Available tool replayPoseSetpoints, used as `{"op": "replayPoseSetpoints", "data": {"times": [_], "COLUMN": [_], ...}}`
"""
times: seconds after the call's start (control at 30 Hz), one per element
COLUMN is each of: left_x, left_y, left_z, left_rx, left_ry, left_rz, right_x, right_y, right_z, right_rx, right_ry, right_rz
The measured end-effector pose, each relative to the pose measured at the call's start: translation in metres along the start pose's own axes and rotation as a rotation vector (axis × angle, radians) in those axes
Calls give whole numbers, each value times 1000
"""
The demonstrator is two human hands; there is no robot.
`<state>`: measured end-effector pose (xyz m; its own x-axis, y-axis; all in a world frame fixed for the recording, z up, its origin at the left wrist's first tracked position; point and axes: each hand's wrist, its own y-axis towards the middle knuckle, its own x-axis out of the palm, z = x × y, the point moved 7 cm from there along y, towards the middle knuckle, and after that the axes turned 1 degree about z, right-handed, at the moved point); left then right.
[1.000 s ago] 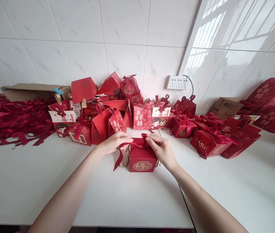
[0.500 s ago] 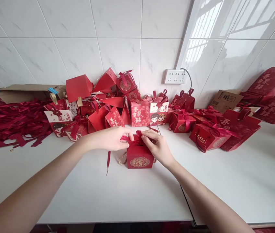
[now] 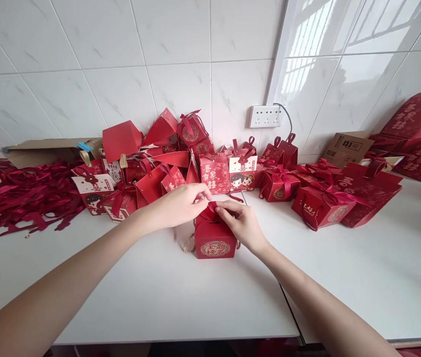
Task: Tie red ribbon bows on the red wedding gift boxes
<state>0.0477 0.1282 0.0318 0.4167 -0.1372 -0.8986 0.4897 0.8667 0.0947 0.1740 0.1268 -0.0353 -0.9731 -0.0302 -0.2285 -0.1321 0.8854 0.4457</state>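
A wall of glossy white tiles with grey veining (image 3: pixel 181 34) rises behind a white tabletop (image 3: pixel 151 297). At the far left I see a loose heap of dark red satin ribbons (image 3: pixel 35 196) in front of an open brown cardboard box (image 3: pixel 52 145). Next comes a jumbled pile of red paper gift boxes (image 3: pixel 123 139) against the wall. In front of it is the left hand (image 3: pixel 183 204), its thumb and forefinger close together above the work; I can't tell whether its grip has anything. Just below, a small red paper box with a gold medallion (image 3: pixel 216 240) stands upright near the tabletop's middle, twisted gold cord (image 3: pixel 187 246) at its side. The right hand (image 3: pixel 245 225) pinches a red ribbon (image 3: pixel 212 204) at the box's top. Further right sit red boxes tied with bows (image 3: pixel 324 203).
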Motion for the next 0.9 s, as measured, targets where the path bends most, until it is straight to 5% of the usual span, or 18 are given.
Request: {"op": "replayPoseSetpoints", "data": {"times": [0.27,0.67,0.9], "left_x": [16,9,8], "left_y": [10,8,7], "left_z": [-7,-11,-10], "left_rx": [5,-33,-20], "left_ry": [-176,-135,-163], "left_rz": [21,43,26], "right_x": [-2,-3,-11], "right_y": [2,2,3], "right_z": [0,1,-7], "right_rx": [-45,60,22], "right_ry": [42,96,-133], "right_rz": [19,-17,-12]}}
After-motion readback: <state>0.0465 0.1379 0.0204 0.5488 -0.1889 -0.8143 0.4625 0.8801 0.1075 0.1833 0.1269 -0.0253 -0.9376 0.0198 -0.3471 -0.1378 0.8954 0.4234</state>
